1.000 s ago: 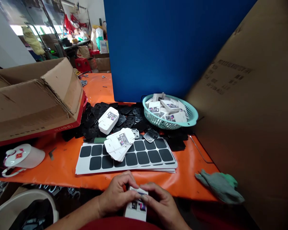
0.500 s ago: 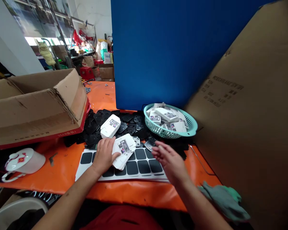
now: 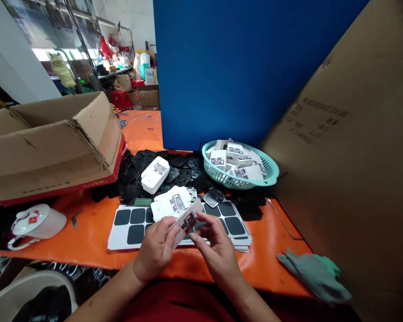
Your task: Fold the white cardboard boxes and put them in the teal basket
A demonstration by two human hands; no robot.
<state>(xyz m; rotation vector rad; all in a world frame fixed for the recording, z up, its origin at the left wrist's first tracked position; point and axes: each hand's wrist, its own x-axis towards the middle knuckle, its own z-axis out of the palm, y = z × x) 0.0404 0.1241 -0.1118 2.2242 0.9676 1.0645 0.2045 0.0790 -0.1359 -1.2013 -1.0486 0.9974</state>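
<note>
My left hand (image 3: 156, 250) and my right hand (image 3: 216, 248) both pinch one flat white printed box blank (image 3: 187, 222) above the table's front edge. Just beyond them lies a stack of the same flat box blanks (image 3: 170, 203), resting on white sheets of black square pads (image 3: 134, 223). A folded white box (image 3: 155, 174) lies on a heap of black plastic parts (image 3: 184, 172). A teal basket (image 3: 270, 175) at the back right holds several folded white boxes.
An open cardboard box (image 3: 50, 138) sits at the left on the orange table (image 3: 87, 228), with a white lid-shaped cup (image 3: 36, 223) in front of it. A blue panel (image 3: 228, 67) and a big cardboard sheet (image 3: 356, 147) wall the back and right. A grey-green glove (image 3: 314, 275) lies at the right.
My left hand lifted one blank off the stack and drew it toward me; my right hand came in and took hold of it too. Earlier both hands held a folded box, now gone from them.
</note>
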